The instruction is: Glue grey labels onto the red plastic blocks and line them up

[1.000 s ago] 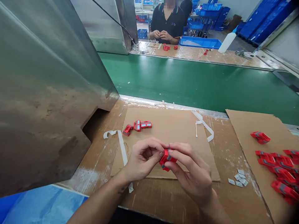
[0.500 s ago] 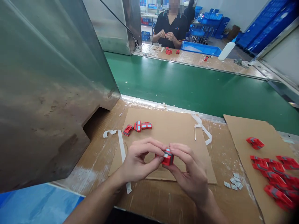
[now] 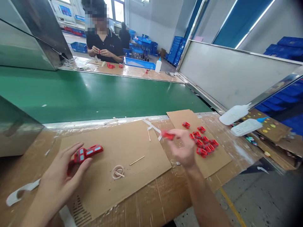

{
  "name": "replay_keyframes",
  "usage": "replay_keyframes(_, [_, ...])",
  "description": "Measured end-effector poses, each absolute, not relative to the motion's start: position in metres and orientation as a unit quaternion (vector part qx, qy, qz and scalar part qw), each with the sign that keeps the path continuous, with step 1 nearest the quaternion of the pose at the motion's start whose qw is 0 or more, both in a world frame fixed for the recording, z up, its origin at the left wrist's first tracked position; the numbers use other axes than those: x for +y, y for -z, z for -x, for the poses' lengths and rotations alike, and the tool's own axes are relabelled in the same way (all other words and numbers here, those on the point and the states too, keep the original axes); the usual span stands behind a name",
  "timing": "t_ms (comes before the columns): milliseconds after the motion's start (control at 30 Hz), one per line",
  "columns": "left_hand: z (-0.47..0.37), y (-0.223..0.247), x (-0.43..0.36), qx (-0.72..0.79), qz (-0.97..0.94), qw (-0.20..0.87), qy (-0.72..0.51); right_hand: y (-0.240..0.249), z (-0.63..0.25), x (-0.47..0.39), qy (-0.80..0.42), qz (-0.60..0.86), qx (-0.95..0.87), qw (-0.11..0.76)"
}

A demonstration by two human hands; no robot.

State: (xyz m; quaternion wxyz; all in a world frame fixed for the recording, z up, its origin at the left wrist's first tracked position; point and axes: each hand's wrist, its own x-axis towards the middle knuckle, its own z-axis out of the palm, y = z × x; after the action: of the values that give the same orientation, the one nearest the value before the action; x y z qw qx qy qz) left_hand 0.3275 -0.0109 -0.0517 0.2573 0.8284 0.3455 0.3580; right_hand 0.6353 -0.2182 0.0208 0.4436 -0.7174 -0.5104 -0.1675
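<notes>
My right hand (image 3: 183, 148) is raised between the two cardboard sheets, its fingers closed on a red part (image 3: 168, 135) that is blurred. At the left, my left hand (image 3: 61, 173) curves with thumb and fingers apart around red parts with pale blue panels (image 3: 91, 151); whether it grips one is unclear. These lie on the left cardboard sheet (image 3: 106, 192). Several red parts (image 3: 204, 145) are grouped on the right cardboard sheet (image 3: 220, 160).
A small round cup (image 3: 117, 172) and a cotton swab (image 3: 137, 160) lie on the left sheet. Behind runs a green belt (image 3: 106, 94). White bottles (image 3: 247, 126) stand out at the right edge. Across the belt a person (image 3: 104, 44) handles a small red part.
The view has swung to the right. My hands, together on one red part before, are now apart: the left by the red parts at left, the right holding a red part near the right sheet.
</notes>
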Motion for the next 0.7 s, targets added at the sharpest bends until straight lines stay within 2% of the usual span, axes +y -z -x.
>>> replay_keyframes(33, [-0.328,0.056,-0.004,0.384,-0.845,0.201,-0.312,-0.023,-0.669,-0.235,0.187,0.774,-0.415,0.440])
replay_keyframes(100, [-0.330,0.061,0.005,0.419,-0.868,0.137,-0.229,-0.027,-0.738,-0.261,0.199,0.810,-0.345,0.431])
replay_keyframes(200, [-0.335,0.064,0.007,0.423,-0.880,0.105,-0.188,-0.028,-0.819,-0.275,0.193,0.835,-0.325,0.400])
replay_keyframes(300, [-0.337,0.067,0.009,0.427,-0.877,0.107,-0.194,-0.023,-0.855,-0.267,0.182,0.840,-0.352,0.370])
replay_keyframes(500, [-0.333,0.078,0.012,0.403,-0.869,0.116,-0.262,-0.028,-0.833,-0.258,0.227,0.784,-0.428,0.388])
replay_keyframes(633, [-0.330,0.065,0.001,0.446,-0.868,0.082,-0.203,-0.044,-0.762,-0.245,0.242,0.732,-0.471,0.428])
replay_keyframes(700, [-0.329,0.057,-0.002,0.468,-0.861,0.088,-0.178,-0.048,-0.710,-0.229,0.193,0.711,-0.528,0.423])
